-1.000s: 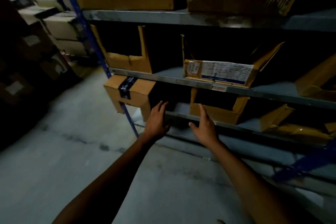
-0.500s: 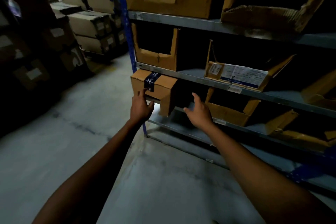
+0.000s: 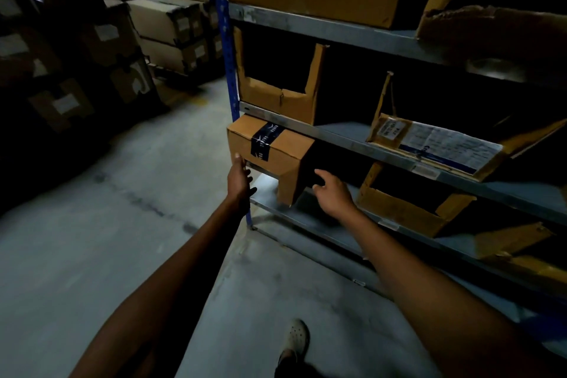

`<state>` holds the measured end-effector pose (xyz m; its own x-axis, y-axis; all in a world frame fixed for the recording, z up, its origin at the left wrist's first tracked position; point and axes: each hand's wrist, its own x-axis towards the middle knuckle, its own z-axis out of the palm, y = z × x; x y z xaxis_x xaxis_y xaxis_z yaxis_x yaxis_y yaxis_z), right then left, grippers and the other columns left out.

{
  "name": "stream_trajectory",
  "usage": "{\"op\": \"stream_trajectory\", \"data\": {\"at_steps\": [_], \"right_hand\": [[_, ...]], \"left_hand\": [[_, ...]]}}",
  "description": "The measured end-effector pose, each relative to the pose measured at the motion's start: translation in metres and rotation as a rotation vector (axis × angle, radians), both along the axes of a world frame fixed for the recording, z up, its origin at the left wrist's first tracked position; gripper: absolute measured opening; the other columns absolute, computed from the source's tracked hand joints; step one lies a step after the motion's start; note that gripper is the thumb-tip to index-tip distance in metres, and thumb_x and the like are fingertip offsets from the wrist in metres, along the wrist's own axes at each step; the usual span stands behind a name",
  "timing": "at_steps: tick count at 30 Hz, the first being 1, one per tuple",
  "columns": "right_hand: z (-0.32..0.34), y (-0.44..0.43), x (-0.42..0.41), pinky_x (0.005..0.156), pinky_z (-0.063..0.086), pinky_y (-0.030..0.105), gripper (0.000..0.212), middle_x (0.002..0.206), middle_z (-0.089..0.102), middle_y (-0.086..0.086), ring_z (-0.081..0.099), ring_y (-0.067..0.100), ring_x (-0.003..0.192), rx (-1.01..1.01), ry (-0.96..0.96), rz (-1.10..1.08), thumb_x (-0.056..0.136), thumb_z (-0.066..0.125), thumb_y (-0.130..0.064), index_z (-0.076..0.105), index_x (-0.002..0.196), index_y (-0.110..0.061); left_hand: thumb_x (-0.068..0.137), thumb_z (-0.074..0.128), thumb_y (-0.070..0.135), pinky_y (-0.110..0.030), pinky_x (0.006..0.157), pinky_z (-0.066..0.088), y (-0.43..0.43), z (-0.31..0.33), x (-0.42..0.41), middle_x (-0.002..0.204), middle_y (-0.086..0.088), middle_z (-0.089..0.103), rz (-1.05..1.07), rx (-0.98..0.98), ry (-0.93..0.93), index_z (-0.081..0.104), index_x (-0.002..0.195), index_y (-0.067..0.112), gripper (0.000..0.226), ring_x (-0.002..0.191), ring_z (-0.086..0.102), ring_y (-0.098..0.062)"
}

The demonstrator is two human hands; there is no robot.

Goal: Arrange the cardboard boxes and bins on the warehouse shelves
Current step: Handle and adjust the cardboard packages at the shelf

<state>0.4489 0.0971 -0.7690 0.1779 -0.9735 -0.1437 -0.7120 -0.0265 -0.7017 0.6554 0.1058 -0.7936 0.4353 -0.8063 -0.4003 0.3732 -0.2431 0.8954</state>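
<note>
Two loose-fingered hands flank the taped cardboard box (image 3: 276, 147) jutting from the shelf (image 3: 265, 184), centre frame: left hand (image 3: 241, 181) touching its left corner, right hand (image 3: 333, 193) beside its shadowed right face.

1. The left hand (image 3: 241, 176) has slid left from below the tape (image 3: 263, 144) to the lower left corner of the box (image 3: 291, 153), fingertips touching it.
2. The right hand (image 3: 333, 190) has moved closer to the box's dark right side, fingers loosely extended.
3. A shoe (image 3: 296, 337) has come into view, near, on the floor (image 3: 122, 224).
</note>
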Motion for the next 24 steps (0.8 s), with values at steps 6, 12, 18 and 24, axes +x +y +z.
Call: {"op": "stream_trajectory", "data": {"at_steps": [6, 12, 18, 24], "right_hand": [[-0.022, -0.086, 0.008, 0.106, 0.039, 0.037, 0.05, 0.146, 0.044, 0.015, 0.045, 0.032, 0.13, 0.057, 0.104, 0.09, 0.098, 0.042, -0.006, 0.036, 0.148, -0.012], [-0.042, -0.138, 0.024, 0.115, 0.022, 0.035, 0.061, 0.161, 0.005, 0.013, 0.022, 0.038, 0.142, 0.025, 0.254, 0.242, 0.095, 0.043, -0.001, 0.023, 0.152, -0.012], [-0.067, -0.157, 0.032, 0.12, 0.016, 0.037, 0.078, 0.162, -0.01, 0.006, -0.003, 0.027, 0.149, 0.004, 0.499, 0.433, 0.093, 0.053, -0.011, 0.004, 0.154, -0.012], [-0.075, -0.149, 0.029, 0.116, 0.025, 0.049, 0.081, 0.161, -0.016, 0.001, -0.001, 0.026, 0.149, 0.049, 0.577, 0.484, 0.094, 0.053, -0.012, -0.001, 0.155, -0.014]], "left_hand": [[0.092, 0.027, 0.07, -0.052, 0.104, 0.04, -0.077, -0.026, 0.019, 0.144, -0.016, 0.044, 0.065, 0.096, 0.148, 0.037, 0.146, 0.011, 0.08, 0.13, 0.044, -0.034], [0.09, 0.028, 0.072, -0.05, 0.108, 0.035, -0.127, -0.054, 0.021, 0.151, -0.019, 0.032, 0.042, 0.225, 0.237, 0.02, 0.152, 0.017, 0.084, 0.135, 0.036, -0.037], [0.095, 0.041, 0.056, -0.047, 0.108, 0.032, -0.147, -0.085, -0.006, 0.152, -0.017, 0.03, -0.086, 0.335, 0.282, 0.019, 0.152, 0.014, 0.074, 0.138, 0.033, -0.035], [0.093, 0.049, 0.037, -0.038, 0.081, 0.048, -0.142, -0.106, -0.018, 0.123, -0.01, 0.056, 0.045, 0.284, 0.357, 0.048, 0.127, 0.016, 0.04, 0.11, 0.055, -0.027]]}}
